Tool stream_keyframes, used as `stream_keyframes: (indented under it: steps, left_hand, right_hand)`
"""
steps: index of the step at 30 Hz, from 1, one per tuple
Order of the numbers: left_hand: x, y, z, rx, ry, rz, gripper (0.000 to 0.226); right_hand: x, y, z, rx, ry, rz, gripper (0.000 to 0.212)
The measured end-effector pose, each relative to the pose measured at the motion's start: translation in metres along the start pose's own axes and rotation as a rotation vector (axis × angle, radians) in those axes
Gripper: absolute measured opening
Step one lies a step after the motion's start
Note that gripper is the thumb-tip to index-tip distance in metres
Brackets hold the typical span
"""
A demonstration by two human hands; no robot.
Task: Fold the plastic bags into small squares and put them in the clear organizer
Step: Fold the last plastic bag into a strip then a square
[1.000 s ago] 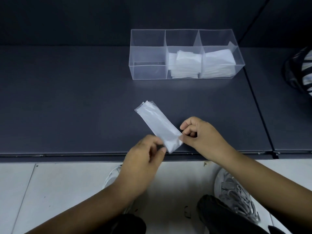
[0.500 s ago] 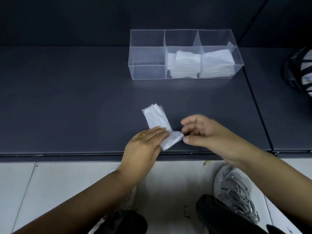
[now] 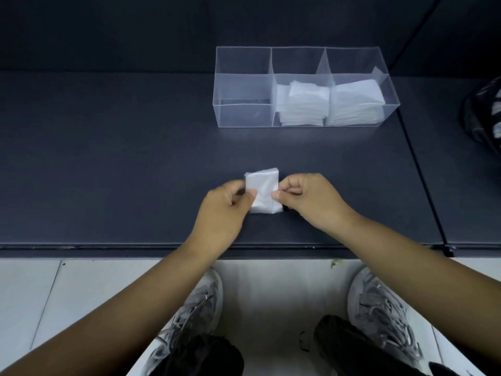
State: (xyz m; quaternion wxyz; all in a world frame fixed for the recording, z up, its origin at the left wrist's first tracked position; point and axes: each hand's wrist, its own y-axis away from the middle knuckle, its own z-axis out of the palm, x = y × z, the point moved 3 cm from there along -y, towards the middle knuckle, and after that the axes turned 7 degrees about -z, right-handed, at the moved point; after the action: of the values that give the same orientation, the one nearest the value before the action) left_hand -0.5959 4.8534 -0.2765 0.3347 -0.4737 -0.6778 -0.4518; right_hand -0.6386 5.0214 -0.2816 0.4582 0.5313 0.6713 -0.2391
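The bag (image 3: 262,189), a long slanting strip a second ago, is now showing as a short, nearly square packet near the worktop's (image 3: 108,172) front edge, about midway along it. Both hands are clamping it. The left hand (image 3: 223,210), which was pressing the fold down half a second ago, is pinching the packet's left side between thumb and fingers. The right hand (image 3: 311,203) is pinching its right side. The organizer (image 3: 244,115) is standing unmoved toward the back edge, well apart from the bag. Stacks (image 3: 303,104) of folded bags are sitting in its middle and right compartments.
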Motion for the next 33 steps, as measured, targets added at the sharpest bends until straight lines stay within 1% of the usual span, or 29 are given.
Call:
stream_keyframes:
  steps: [2,3,5,6,7,8,9,11,13,14,17,20,22,27,28,31,33]
  left_hand:
    - [0.0,-0.004,-0.005,0.09,0.041,-0.058,0.023]
    - [0.001,-0.005,-0.008,0.165,-0.047,-0.01,0.027]
    - [0.008,-0.001,-0.01,0.297,-0.333,0.224,0.027]
    - [0.01,0.001,-0.006,0.311,-0.449,0.358,0.026]
    - [0.009,0.0,-0.002,0.292,-0.551,0.461,0.028]
    - [0.007,-0.002,0.003,0.24,-0.641,0.523,0.032]
    - [0.002,-0.005,0.008,0.156,-0.731,0.533,0.039]
    - [-0.01,-0.01,0.013,-0.009,-0.903,0.469,0.054]
    - [-0.019,-0.016,0.013,-0.066,-1.0,0.418,0.066]
    - [-0.022,-0.017,0.013,-0.075,-1.021,0.405,0.07]
    - [-0.025,-0.016,0.015,-0.071,-1.07,0.381,0.074]
    - [-0.028,-0.016,0.015,-0.038,-1.095,0.347,0.081]
    - [-0.028,-0.016,0.015,-0.029,-1.101,0.32,0.086]
    - [-0.023,-0.011,0.018,0.002,-1.052,0.228,0.093]
    - [-0.023,-0.008,0.021,0.008,-1.014,0.197,0.093]
    - [-0.021,-0.002,0.031,0.011,-0.896,0.087,0.091]
    - [-0.019,0.002,0.036,0.002,-0.854,0.039,0.088]
  right_hand:
    - [0.0,-0.005,0.002,0.033,0.032,0.056,0.007]
    - [0.0,-0.007,0.003,0.04,0.04,0.08,0.008]
    - [-0.001,-0.009,0.004,0.041,0.052,0.111,0.012]
    - [-0.002,-0.009,0.004,0.042,0.057,0.119,0.012]
    - [-0.002,-0.009,0.005,0.045,0.06,0.124,0.012]
    - [-0.003,-0.009,0.005,0.052,0.063,0.129,0.01]
    - [-0.004,-0.009,0.004,0.063,0.066,0.136,0.008]
    - [-0.004,-0.007,0.003,0.097,0.083,0.145,0.01]
    - [-0.006,-0.002,0.008,0.115,0.136,0.119,0.019]
    - [-0.008,0.002,0.013,0.119,0.202,0.081,0.024]
    - [-0.008,0.018,0.026,0.18,0.51,-0.058,0.036]
    - [0.002,0.026,0.024,0.26,0.674,-0.076,0.038]
    - [0.007,0.027,0.021,0.285,0.681,-0.071,0.035]
    - [0.006,0.024,0.018,0.3,0.693,-0.066,0.017]
    - [0.005,0.023,0.019,0.299,0.674,-0.055,0.017]
    - [0.001,0.02,0.023,0.246,0.566,-0.007,0.03]
    - [-0.004,0.019,0.028,0.214,0.527,-0.003,0.026]
